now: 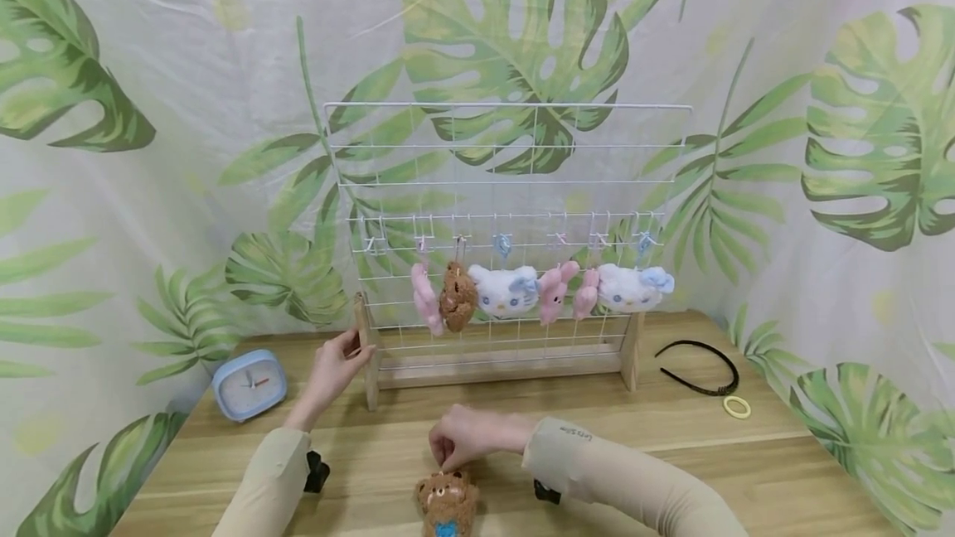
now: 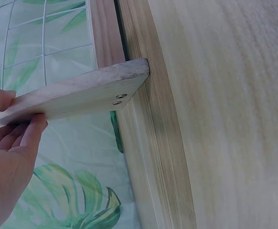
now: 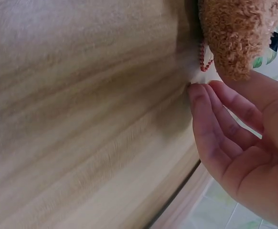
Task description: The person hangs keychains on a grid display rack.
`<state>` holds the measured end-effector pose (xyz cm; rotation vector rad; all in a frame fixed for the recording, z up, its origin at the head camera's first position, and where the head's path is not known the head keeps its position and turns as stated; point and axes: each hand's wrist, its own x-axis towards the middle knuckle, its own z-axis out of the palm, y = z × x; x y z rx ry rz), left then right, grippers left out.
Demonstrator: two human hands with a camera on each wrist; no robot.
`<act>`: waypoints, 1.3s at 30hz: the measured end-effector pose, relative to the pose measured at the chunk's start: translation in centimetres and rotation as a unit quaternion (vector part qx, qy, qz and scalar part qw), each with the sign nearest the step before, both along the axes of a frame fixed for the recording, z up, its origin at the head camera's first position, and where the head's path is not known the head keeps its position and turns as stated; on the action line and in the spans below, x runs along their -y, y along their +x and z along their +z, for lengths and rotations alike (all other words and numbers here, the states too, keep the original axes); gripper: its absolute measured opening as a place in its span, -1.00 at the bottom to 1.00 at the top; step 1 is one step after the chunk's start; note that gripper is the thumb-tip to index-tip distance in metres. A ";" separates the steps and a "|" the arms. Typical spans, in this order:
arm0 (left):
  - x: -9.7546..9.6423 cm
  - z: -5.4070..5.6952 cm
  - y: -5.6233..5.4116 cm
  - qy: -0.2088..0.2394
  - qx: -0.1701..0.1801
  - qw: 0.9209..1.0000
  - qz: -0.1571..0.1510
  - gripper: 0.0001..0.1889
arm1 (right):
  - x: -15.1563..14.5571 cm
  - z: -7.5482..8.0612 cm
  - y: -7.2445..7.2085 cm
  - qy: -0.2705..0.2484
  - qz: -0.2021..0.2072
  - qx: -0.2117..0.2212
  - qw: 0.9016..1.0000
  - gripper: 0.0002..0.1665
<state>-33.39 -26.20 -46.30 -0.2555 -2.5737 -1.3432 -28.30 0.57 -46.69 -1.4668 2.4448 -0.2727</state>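
My left hand (image 1: 333, 370) grips the left wooden upright (image 2: 77, 95) of a white wire display rack, thumb on one face and fingers on the other. At the front middle of the table, my right hand (image 1: 476, 435) pinches at the top of a brown plush bear keychain (image 1: 448, 500) with a blue patch on its front. A red ball chain (image 3: 202, 58) shows beside the plush in the right wrist view. Part of the right thumb is hidden behind the fur there.
On the rack's hooks hang pink plush toys (image 1: 554, 294), a brown bear (image 1: 458, 298) and white cat heads with blue bows (image 1: 507, 292). A blue clock (image 1: 249, 385) stands at left. A black headband (image 1: 734, 371) and a yellow ring (image 1: 737, 415) lie at right.
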 end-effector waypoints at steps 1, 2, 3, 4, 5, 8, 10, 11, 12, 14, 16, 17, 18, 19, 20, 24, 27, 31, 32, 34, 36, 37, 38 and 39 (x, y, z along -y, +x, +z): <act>0.0 0.0 0.0 -0.001 -0.001 1.000 0.000 -0.48 | 0.1 -0.1 0.0 0.003 0.003 -0.003 1.000 -0.93; 0.0 0.0 -0.1 0.000 -0.001 1.000 0.002 -0.48 | 0.2 -0.1 0.1 0.004 0.006 -0.007 1.000 -0.93; 0.0 0.0 -0.1 0.000 -0.002 1.000 0.003 -0.48 | 0.2 -0.2 0.1 0.004 0.008 -0.010 1.000 -0.94; 0.0 0.0 -0.1 0.001 -0.004 1.000 0.003 -0.49 | 0.3 -0.2 0.2 0.003 0.011 -0.014 1.000 -0.95; 0.0 -0.1 -0.1 0.001 -0.006 1.000 0.003 -0.49 | 0.3 -0.2 0.2 0.001 0.012 -0.013 1.000 -0.96; 0.0 -0.1 -0.1 0.001 -0.010 1.000 0.006 -0.51 | 0.3 -0.2 0.2 -0.007 0.012 -0.007 1.000 -0.92; 0.0 -0.1 -0.2 0.002 -0.011 1.000 0.007 -0.52 | 0.3 -0.1 0.3 -0.004 0.017 -0.010 1.000 -0.84; 0.0 -0.1 -0.1 0.001 -0.010 1.000 0.007 -0.52 | 0.3 0.0 0.3 0.000 0.022 -0.011 1.000 -0.81; 0.0 -0.1 -0.1 0.003 -0.010 1.000 0.008 -0.52 | 0.3 0.0 0.3 0.003 0.027 -0.010 1.000 -0.78; 0.0 0.0 -0.1 0.002 -0.008 1.000 0.008 -0.52 | 0.4 0.1 0.3 0.014 0.038 -0.009 0.999 -0.76; 0.0 0.0 0.0 0.003 -0.007 1.000 0.006 -0.52 | 0.4 0.2 0.3 0.022 0.047 -0.003 0.999 -0.79; 0.0 0.0 0.0 0.002 -0.007 1.000 0.006 -0.52 | 0.4 0.2 0.3 0.024 0.050 0.004 0.998 -0.80; 0.0 0.1 -0.1 0.003 -0.008 1.000 0.006 -0.52 | 0.3 0.3 0.3 0.025 0.050 0.011 0.998 -0.81; 0.0 0.0 -0.1 0.001 -0.009 1.000 0.005 -0.52 | 0.3 0.4 0.3 0.026 0.050 0.018 0.998 -0.82; 0.0 0.0 -0.1 0.001 -0.010 1.000 0.005 -0.53 | 0.3 0.5 0.3 0.026 0.053 0.023 0.998 -0.82; -0.1 0.0 -0.1 0.002 -0.014 1.000 0.005 -0.55 | 0.0 1.0 0.3 0.021 0.056 0.045 0.997 -0.83; -0.1 0.0 0.0 0.001 -0.015 1.000 0.006 -0.56 | -0.3 1.6 0.3 0.011 0.056 0.060 0.997 -0.84; -0.1 0.1 0.1 0.001 -0.011 1.000 0.006 -0.55 | -0.7 2.2 0.4 -0.004 0.060 0.065 0.996 -0.89; -0.1 0.1 0.1 0.002 -0.009 1.000 0.006 -0.55 | -0.7 2.4 0.4 -0.007 0.061 0.060 0.996 -0.89; -0.1 0.2 0.2 -0.001 -0.007 1.000 0.005 -0.54 | -0.9 2.6 0.5 -0.015 0.059 0.059 0.996 -0.85; -0.1 0.2 0.1 -0.002 -0.005 1.000 0.004 -0.54 | -1.0 3.0 0.6 -0.026 0.055 0.059 0.996 -0.82; -0.1 0.1 0.1 -0.002 -0.004 1.000 0.004 -0.54 | -1.1 3.2 0.7 -0.032 0.052 0.055 0.997 -0.81; -0.1 0.1 0.1 -0.003 -0.003 1.000 0.003 -0.55 | -1.1 3.4 0.8 -0.039 0.048 0.054 0.997 -0.81; -0.1 0.1 0.1 -0.003 -0.002 1.000 0.003 -0.55 | -1.2 3.6 0.8 -0.048 0.043 0.055 0.996 -0.81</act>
